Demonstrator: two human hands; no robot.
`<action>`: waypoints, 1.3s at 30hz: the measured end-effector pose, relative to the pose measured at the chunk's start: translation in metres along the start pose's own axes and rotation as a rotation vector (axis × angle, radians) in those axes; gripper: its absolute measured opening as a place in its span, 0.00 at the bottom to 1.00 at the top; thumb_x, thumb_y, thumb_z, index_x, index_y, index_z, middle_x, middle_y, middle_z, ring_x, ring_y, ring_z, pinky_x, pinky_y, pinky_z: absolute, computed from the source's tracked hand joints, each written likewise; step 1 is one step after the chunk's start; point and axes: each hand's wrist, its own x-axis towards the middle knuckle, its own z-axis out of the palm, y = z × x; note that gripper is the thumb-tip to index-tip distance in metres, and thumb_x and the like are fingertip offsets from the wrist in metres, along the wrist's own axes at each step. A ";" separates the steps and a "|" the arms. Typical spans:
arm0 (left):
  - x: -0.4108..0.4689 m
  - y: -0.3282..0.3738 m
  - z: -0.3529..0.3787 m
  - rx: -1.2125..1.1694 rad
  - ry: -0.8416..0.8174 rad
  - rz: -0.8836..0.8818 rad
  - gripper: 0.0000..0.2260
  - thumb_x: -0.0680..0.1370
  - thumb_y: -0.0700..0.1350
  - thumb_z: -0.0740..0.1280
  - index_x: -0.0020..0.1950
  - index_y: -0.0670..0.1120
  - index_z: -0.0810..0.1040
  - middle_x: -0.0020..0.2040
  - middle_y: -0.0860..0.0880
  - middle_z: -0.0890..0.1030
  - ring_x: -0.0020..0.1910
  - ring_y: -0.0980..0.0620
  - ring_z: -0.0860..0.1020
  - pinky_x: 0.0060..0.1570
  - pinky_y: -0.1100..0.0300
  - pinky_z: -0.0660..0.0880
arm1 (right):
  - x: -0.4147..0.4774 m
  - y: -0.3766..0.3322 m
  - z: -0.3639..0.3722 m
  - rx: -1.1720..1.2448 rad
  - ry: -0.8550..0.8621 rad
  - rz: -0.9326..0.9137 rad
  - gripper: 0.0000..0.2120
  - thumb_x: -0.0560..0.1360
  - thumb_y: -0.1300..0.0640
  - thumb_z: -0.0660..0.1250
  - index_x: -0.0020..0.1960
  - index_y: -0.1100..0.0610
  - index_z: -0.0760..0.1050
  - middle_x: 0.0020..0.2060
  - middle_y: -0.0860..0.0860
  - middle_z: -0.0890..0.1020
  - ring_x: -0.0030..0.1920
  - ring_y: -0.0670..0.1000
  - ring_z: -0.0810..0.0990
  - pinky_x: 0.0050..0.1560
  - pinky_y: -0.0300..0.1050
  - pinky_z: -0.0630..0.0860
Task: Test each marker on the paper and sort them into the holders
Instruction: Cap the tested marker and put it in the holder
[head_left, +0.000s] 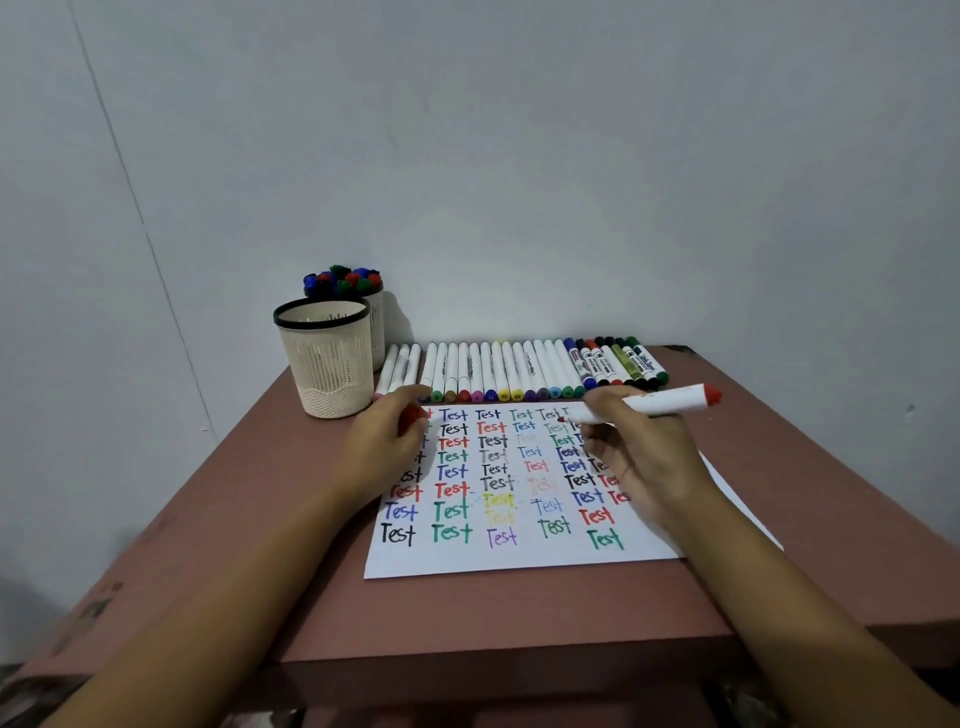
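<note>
Right hand (644, 462) is wrapped round the marker (660, 402), left hand (382, 441) round its cap (413, 415). Bare paper (519, 561), mid-frame, should be marked lightly.

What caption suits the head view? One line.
Right hand aims uncapped red-ended white marker at white test paper; left hand holds red cap.

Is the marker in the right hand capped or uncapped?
Uncapped: the red marker shows a bare tip over the paper; the left hand holds a red cap.

Plain home-like room corner, small reddish-brown table (519, 613) against bare pale-grey wall (519, 156), mesh pen holders (324, 358)
</note>
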 end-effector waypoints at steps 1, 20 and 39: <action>0.000 0.000 -0.001 -0.014 0.001 -0.011 0.17 0.77 0.39 0.65 0.66 0.44 0.72 0.57 0.44 0.78 0.55 0.49 0.74 0.54 0.59 0.71 | -0.001 -0.004 -0.007 -0.058 -0.003 -0.008 0.07 0.74 0.67 0.67 0.38 0.59 0.75 0.30 0.52 0.76 0.33 0.48 0.74 0.33 0.40 0.72; -0.002 0.006 -0.001 -0.055 -0.002 0.043 0.16 0.75 0.44 0.69 0.63 0.49 0.77 0.43 0.54 0.74 0.42 0.59 0.74 0.40 0.72 0.66 | -0.007 0.007 -0.046 -0.537 0.084 -0.077 0.17 0.70 0.69 0.65 0.28 0.59 0.63 0.23 0.56 0.68 0.20 0.50 0.69 0.21 0.39 0.66; 0.001 0.005 -0.001 0.028 -0.093 -0.003 0.17 0.75 0.48 0.68 0.62 0.45 0.77 0.43 0.56 0.69 0.46 0.55 0.71 0.46 0.62 0.68 | -0.009 0.010 -0.045 -0.619 0.066 -0.095 0.12 0.70 0.67 0.65 0.31 0.62 0.65 0.27 0.60 0.70 0.21 0.50 0.70 0.22 0.36 0.66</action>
